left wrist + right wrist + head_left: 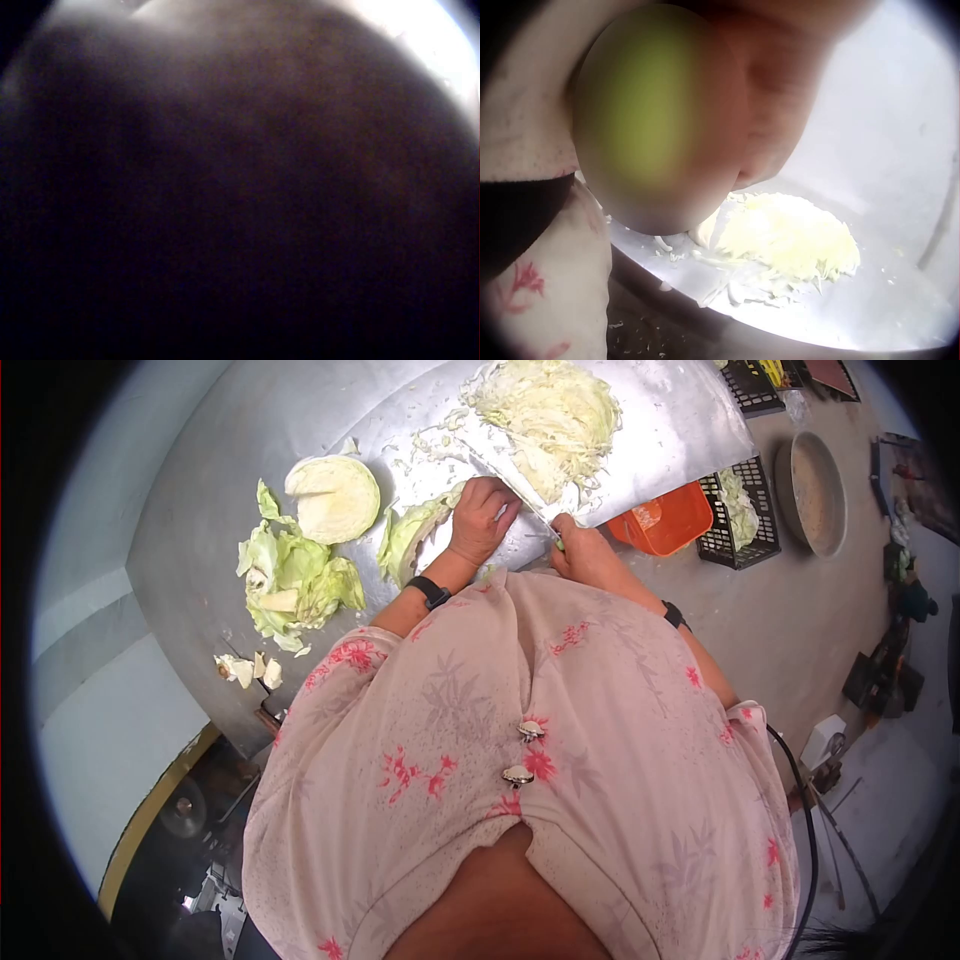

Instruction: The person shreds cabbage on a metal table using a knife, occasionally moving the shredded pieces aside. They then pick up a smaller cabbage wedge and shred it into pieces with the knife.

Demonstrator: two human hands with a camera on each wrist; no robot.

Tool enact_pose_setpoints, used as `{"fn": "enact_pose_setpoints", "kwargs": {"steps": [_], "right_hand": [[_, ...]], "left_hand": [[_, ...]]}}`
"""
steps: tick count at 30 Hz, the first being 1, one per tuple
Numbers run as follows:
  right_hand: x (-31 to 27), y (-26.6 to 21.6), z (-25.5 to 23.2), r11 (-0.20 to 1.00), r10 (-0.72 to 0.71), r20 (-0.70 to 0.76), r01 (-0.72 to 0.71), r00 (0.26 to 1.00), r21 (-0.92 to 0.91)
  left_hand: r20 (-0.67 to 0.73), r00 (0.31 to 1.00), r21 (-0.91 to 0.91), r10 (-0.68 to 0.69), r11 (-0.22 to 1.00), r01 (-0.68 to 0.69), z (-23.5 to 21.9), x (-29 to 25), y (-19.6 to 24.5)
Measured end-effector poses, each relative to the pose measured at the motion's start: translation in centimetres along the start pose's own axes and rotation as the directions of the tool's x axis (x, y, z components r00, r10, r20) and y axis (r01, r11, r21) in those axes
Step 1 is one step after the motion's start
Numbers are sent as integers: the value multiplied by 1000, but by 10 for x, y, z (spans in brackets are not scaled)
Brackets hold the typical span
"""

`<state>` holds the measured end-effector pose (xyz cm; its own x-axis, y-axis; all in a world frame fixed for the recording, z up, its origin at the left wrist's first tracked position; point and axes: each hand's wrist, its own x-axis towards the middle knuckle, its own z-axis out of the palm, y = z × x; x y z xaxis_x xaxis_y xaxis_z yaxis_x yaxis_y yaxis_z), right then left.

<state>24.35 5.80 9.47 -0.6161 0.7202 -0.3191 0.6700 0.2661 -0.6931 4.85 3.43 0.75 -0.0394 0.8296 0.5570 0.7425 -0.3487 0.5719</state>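
In the head view, my right hand (592,558) grips a knife by its green handle, which shows at the fingers. The thin knife blade (515,485) slants up and left over the metal surface, beside shredded cabbage (555,425). My left hand (482,520) is just left of the blade with its fingers curled; nothing can be seen in them. A cut cabbage piece (410,538) lies against its left side. The left wrist view is mostly dark and blurred. In the right wrist view a blurred green shape covers part of my right hand (780,97), above the shredded cabbage (787,236).
A halved cabbage (333,500) and loose outer leaves (290,580) lie on the left, with small scraps (248,670) below. Right of the metal sheet's edge stand an orange container (665,520), a black crate (742,545) with cabbage inside, and a round metal basin (812,495).
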Motion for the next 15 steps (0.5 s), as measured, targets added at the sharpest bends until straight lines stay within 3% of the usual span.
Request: {"fn": "enact_pose_setpoints", "kwargs": {"steps": [15], "right_hand": [[13,14,3,996,-5,83,-2,997,86]], "left_hand": [[12,1000,-17,-28,999,28,0,2,-1]]}}
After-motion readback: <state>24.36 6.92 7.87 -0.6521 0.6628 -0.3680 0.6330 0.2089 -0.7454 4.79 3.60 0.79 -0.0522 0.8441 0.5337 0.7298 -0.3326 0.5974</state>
